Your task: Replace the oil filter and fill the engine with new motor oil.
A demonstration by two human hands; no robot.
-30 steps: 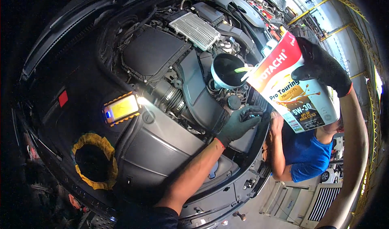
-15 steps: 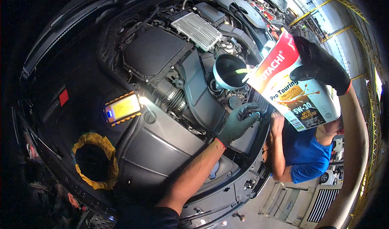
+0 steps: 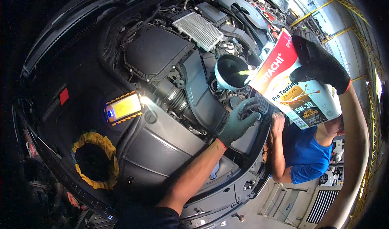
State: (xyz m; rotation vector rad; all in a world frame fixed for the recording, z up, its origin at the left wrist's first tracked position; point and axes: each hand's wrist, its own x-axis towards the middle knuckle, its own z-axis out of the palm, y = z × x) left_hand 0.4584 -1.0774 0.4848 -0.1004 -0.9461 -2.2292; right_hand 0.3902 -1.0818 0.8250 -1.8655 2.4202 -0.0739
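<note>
My right hand (image 3: 320,63), in a dark glove, grips a white and red oil can (image 3: 298,87) at its top side. The can is tipped to the left, its spout end over a funnel (image 3: 231,72) with a pale rim and dark inside. A yellowish stream of oil (image 3: 244,72) runs from the can into the funnel. The funnel stands upright in the engine. Below it my left hand (image 3: 239,121), in a grey-green glove, hovers with curled fingers. Something small and pale shows at its fingertips, too little to name.
A lit work lamp (image 3: 125,107) lies on the dark cover at left, near a round opening edged with yellow cloth (image 3: 114,164). A ribbed metal box (image 3: 198,30) sits on the engine. At right, a person in a blue shirt (image 3: 308,152) stands close, beneath the can.
The can and both hands stay nearly in place, with oil still flowing. My left hand has shifted up slightly, its fingers turned a little.
</note>
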